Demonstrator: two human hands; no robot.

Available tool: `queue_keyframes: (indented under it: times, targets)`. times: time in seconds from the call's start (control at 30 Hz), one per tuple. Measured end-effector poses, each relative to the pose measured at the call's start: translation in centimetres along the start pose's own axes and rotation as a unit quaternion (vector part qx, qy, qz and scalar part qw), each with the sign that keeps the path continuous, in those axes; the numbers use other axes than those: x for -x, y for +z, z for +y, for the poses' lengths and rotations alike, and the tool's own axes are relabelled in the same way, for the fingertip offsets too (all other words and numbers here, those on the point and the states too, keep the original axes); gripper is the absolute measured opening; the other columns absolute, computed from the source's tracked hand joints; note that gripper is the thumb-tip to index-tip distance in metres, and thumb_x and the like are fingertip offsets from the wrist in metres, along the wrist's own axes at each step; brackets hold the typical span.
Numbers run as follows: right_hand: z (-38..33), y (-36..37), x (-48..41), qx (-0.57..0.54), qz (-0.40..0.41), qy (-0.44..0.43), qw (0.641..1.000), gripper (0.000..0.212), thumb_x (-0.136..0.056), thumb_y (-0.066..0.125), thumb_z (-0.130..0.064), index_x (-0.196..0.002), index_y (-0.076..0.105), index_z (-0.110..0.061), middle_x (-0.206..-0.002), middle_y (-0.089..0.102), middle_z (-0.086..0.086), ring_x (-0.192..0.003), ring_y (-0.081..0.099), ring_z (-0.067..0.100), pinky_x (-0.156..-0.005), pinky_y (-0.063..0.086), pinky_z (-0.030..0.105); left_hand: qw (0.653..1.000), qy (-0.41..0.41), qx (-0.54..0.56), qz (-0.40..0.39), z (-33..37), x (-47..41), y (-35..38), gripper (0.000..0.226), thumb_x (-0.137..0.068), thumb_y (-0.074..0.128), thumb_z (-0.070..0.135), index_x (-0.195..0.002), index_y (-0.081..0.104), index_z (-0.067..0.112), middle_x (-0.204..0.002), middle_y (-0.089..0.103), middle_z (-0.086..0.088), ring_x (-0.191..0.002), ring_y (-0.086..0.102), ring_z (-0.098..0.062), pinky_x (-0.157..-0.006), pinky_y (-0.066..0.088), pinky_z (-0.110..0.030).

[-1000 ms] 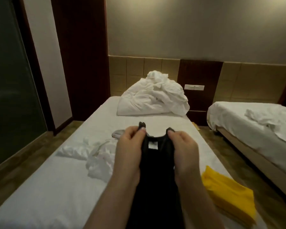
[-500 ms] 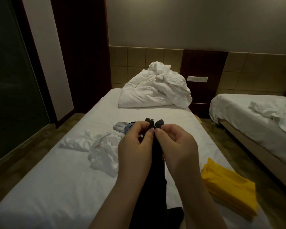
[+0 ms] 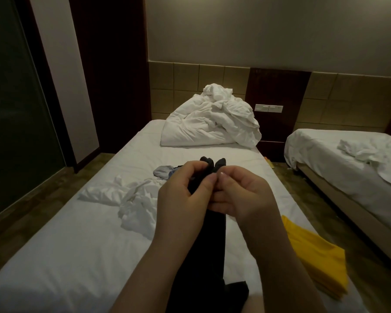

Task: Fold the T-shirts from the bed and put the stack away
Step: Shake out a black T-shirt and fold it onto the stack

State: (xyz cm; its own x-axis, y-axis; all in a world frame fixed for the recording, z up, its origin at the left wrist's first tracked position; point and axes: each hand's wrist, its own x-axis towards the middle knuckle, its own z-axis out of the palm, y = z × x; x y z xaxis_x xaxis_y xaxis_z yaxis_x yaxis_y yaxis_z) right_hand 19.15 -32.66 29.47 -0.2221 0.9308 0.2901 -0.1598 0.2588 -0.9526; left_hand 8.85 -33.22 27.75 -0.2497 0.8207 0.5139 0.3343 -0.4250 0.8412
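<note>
1. Left hand [image 3: 181,190]: fingers curled, thumb and forefinger pinched tight on the black T-shirt [image 3: 203,249], just below its upper edge.
2. Right hand [image 3: 242,195]: curled the same way, thumb pressed against forefinger on the same cloth. Touching the left hand, thumbnails side by side.
3. Both pinches closed down to the thickness of the fabric, with nothing else in either grasp.
4. Black T-shirt: gathered into a narrow band and held up over the middle of the bed [image 3: 66,256]. Two dark tips poking out past the fingers, pointing up and away toward the headboard end.
5. Long axis: from the pinch straight back toward the wearer, along the bed's length and between the two forearms. Lower end crumpled on the sheet at the bottom of the view.
6. Left of the hands: crumpled white garments [image 3: 131,199] on the sheet, and a grey-and-blue garment [image 3: 164,171] just past the left knuckles.
7. Right of the right forearm: a folded yellow garment [image 3: 312,256] at the mattress edge.
8. At the far end: a heap of white bedding [image 3: 210,125].
</note>
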Motion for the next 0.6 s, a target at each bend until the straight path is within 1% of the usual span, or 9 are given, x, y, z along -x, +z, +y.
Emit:
queue_keyframes:
  times: [0.07,0.17,0.23,0.3,0.33,0.4,0.47,0.53,0.6]
  targets:
    - [0.1,-0.4,-0.3,0.048,0.023,-0.024,0.998,0.026,-0.095,0.049,-0.01,-0.076,0.064,-0.019,-0.062,0.069,-0.006,-0.061,0.067,0.006,-0.054,0.05,0.014,1.0,0.008,0.004,-0.011,-0.1,-0.1,-0.2,0.021,-0.088,0.058,0.021,-0.083,0.058,0.041,-0.085,0.067,0.018,-0.083,0.061,0.005,-0.075,0.049,-0.013]
    - [0.5,-1.2,-0.5,0.175,0.071,-0.121,0.975,0.014,-0.086,0.063,-0.021,-0.074,0.064,-0.027,-0.064,0.067,-0.012,-0.065,0.063,0.0,-0.057,0.047,0.01,1.0,0.022,0.01,-0.019,-0.1,-0.1,-0.3,0.027,-0.089,0.056,0.016,-0.081,0.058,0.041,-0.086,0.064,0.027,-0.083,0.06,0.009,-0.072,0.046,-0.007]
    - [0.5,-2.0,-0.8,0.231,0.078,-0.16,0.956,0.005,-0.084,0.067,-0.028,-0.083,0.062,-0.028,-0.073,0.063,-0.018,-0.079,0.059,-0.006,-0.064,0.045,0.007,0.999,0.033,0.01,-0.024,-0.1,-0.2,-0.4,0.027,-0.089,0.056,0.016,-0.081,0.059,0.041,-0.087,0.064,0.026,-0.084,0.06,0.008,-0.074,0.047,-0.008]
    - [0.2,-2.7,-1.4,0.317,0.034,-0.188,0.929,0.011,-0.086,0.061,-0.037,-0.096,0.056,-0.037,-0.094,0.056,-0.027,-0.1,0.049,-0.01,-0.078,0.04,0.002,0.998,0.051,-0.001,-0.042,0.1,-0.4,-0.8,0.03,-0.09,0.054,0.014,-0.079,0.057,0.043,-0.085,0.063,0.03,-0.084,0.058,0.011,-0.073,0.045,-0.006]
    - [-0.1,-3.0,-1.7,0.353,0.005,-0.192,0.916,0.011,-0.087,0.059,-0.038,-0.095,0.053,-0.042,-0.098,0.053,-0.029,-0.104,0.046,-0.011,-0.081,0.035,0.0,0.997,0.06,-0.009,-0.056,0.3,-0.6,-1.0,0.032,-0.091,0.054,0.013,-0.078,0.056,0.043,-0.082,0.062,0.033,-0.083,0.057,0.013,-0.071,0.043,-0.004]
    - [-0.8,-3.5,-2.2,0.39,-0.03,-0.187,0.901,0.015,-0.086,0.061,-0.034,-0.087,0.05,-0.045,-0.094,0.054,-0.027,-0.101,0.045,-0.012,-0.079,0.031,-0.003,0.994,0.073,-0.028,-0.082,0.7,-1.0,-1.5,0.033,-0.091,0.053,0.013,-0.076,0.054,0.043,-0.077,0.06,0.037,-0.081,0.056,0.015,-0.069,0.041,-0.002]
    - [-1.6,-3.9,-2.4,0.389,-0.043,-0.176,0.903,0.015,-0.08,0.064,-0.035,-0.08,0.05,-0.041,-0.085,0.058,-0.021,-0.094,0.049,-0.011,-0.076,0.033,-0.002,0.991,0.076,-0.041,-0.097,0.9,-1.5,-1.9,0.031,-0.091,0.052,0.015,-0.076,0.054,0.043,-0.076,0.059,0.038,-0.081,0.055,0.015,-0.069,0.04,-0.001]
    - [-2.0,-4.1,-2.5,0.367,-0.059,-0.173,0.912,0.014,-0.079,0.066,-0.038,-0.078,0.053,-0.038,-0.077,0.061,-0.013,-0.084,0.054,-0.005,-0.073,0.04,0.004,0.991,0.076,-0.041,-0.097,0.9,-1.9,-2.1,0.029,-0.091,0.052,0.016,-0.077,0.055,0.042,-0.076,0.059,0.037,-0.081,0.055,0.015,-0.069,0.039,-0.001]
    - [-2.3,-4.2,-2.6,0.324,-0.083,-0.16,0.929,0.01,-0.082,0.06,-0.045,-0.078,0.058,-0.036,-0.078,0.063,-0.012,-0.076,0.057,0.0,-0.068,0.045,0.011,0.991,0.082,-0.045,-0.093,0.9,-2.1,-2.2,0.03,-0.091,0.053,0.016,-0.077,0.054,0.043,-0.075,0.06,0.037,-0.082,0.055,0.015,-0.071,0.039,-0.001]
